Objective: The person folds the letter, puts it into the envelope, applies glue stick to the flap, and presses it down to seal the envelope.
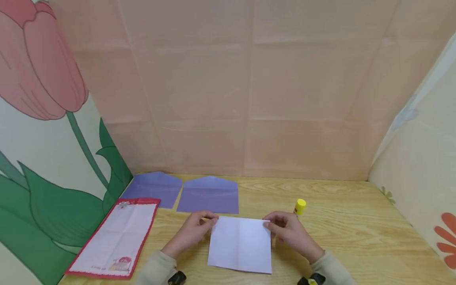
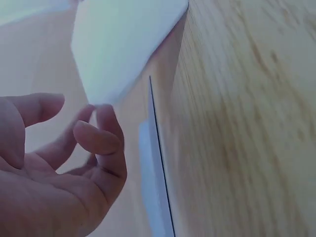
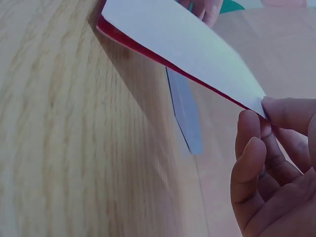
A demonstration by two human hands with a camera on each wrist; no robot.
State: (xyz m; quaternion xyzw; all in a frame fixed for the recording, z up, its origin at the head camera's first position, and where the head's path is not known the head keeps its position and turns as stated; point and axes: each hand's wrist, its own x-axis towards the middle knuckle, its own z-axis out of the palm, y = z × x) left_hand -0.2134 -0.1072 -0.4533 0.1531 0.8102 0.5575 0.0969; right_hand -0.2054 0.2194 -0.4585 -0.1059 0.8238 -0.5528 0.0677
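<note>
A folded sheet of paper (image 1: 228,245), white on its facing side with a vertical crease down the middle, is tilted up in front of me between both hands. Red shows along its underside in the right wrist view. At the upper right corner my right hand (image 1: 286,227) pinches the sheet, thumb on the white face and fingers behind. My left hand (image 1: 192,229) holds the upper left corner at its fingertips. In the left wrist view that hand's thumb (image 2: 47,106) stands a little apart from the paper (image 2: 118,49), while curled fingers meet its corner.
Two purple envelopes (image 1: 210,200) with raised-looking flaps lie at the back left. Left of my hands is a red-bordered letter sheet (image 1: 117,237) with a printed figure. A yellow-capped glue stick (image 1: 300,206) stands just beyond my right hand. Printed walls enclose the wooden table (image 1: 356,229).
</note>
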